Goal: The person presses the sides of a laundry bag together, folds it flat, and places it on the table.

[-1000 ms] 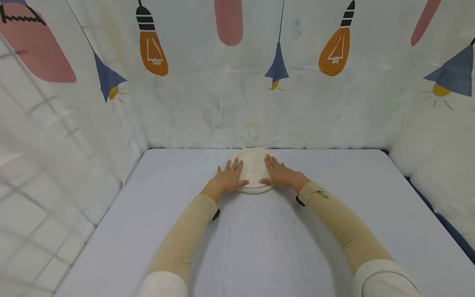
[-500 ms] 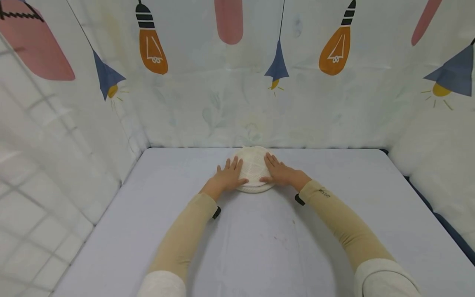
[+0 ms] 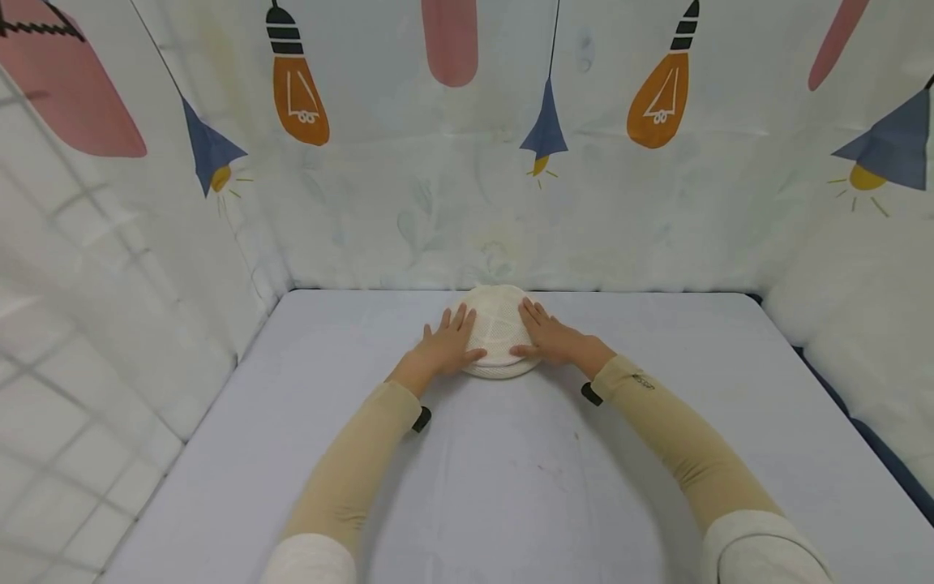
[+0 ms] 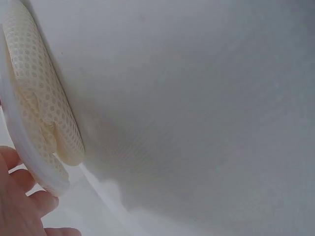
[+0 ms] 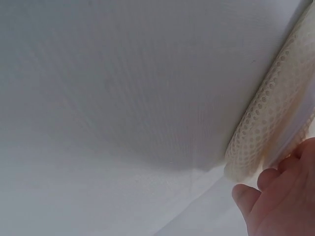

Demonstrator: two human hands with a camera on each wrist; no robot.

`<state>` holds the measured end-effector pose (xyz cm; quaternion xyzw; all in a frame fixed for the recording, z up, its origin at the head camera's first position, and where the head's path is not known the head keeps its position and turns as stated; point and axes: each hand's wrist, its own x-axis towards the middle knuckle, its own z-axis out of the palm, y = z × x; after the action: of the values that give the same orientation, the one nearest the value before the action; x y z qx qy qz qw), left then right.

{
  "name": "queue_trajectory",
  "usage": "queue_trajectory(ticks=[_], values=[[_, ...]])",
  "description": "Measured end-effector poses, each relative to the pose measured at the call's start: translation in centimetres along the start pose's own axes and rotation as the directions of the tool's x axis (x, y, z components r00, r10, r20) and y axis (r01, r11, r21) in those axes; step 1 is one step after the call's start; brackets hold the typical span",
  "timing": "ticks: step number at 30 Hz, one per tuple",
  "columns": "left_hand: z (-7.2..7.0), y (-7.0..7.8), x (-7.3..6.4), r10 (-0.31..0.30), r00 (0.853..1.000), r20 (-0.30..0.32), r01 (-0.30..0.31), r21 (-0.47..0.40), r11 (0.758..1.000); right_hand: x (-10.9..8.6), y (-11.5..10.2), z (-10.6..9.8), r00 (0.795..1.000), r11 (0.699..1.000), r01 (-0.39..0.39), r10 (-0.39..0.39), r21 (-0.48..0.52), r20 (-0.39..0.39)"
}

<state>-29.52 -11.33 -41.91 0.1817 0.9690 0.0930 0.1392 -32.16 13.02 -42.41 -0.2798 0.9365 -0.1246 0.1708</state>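
Observation:
A round, domed cream piece of honeycomb mesh fabric (image 3: 499,328) lies on the white table near its far edge. My left hand (image 3: 445,345) rests on its left side, fingers spread and thumb at the near edge. Over its right side lies my right hand (image 3: 550,337), fingers straight and pointing away, thumb toward the middle. The left wrist view shows thick mesh layers (image 4: 47,88) with a gap between them and a smooth white band (image 4: 22,128); my left fingertips are at that band. In the right wrist view my right fingers (image 5: 246,196) lie beside the layered mesh edge (image 5: 263,115).
The white table (image 3: 503,487) reaches back to a white curtain (image 3: 438,203) printed with lamps and bulbs. Curtain cloth also hangs on the left (image 3: 87,324) and right. Beige sleeves (image 3: 357,462) and dark wrist straps (image 3: 592,394) cover the forearms.

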Motion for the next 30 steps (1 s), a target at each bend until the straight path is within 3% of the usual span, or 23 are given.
queue_trajectory(ticks=[16, 22, 30], values=[[0.1, -1.2, -0.4, 0.033, 0.998, -0.054, -0.034, -0.021, 0.999, -1.2, 0.6, -0.1, 0.997, 0.996, 0.052, -0.048, 0.07, -0.053], [0.2, -1.4, -0.8, 0.044, 0.993, -0.109, -0.044, 0.003, 0.999, -1.7, 1.0, -0.1, 0.996, 0.997, 0.066, -0.063, 0.045, -0.064], [0.4, -1.6, -1.1, 0.024, 0.978, -0.208, -0.015, 0.046, 0.999, -2.7, 1.7, -0.6, 0.989, 0.998, 0.055, -0.05, 0.027, -0.14]])
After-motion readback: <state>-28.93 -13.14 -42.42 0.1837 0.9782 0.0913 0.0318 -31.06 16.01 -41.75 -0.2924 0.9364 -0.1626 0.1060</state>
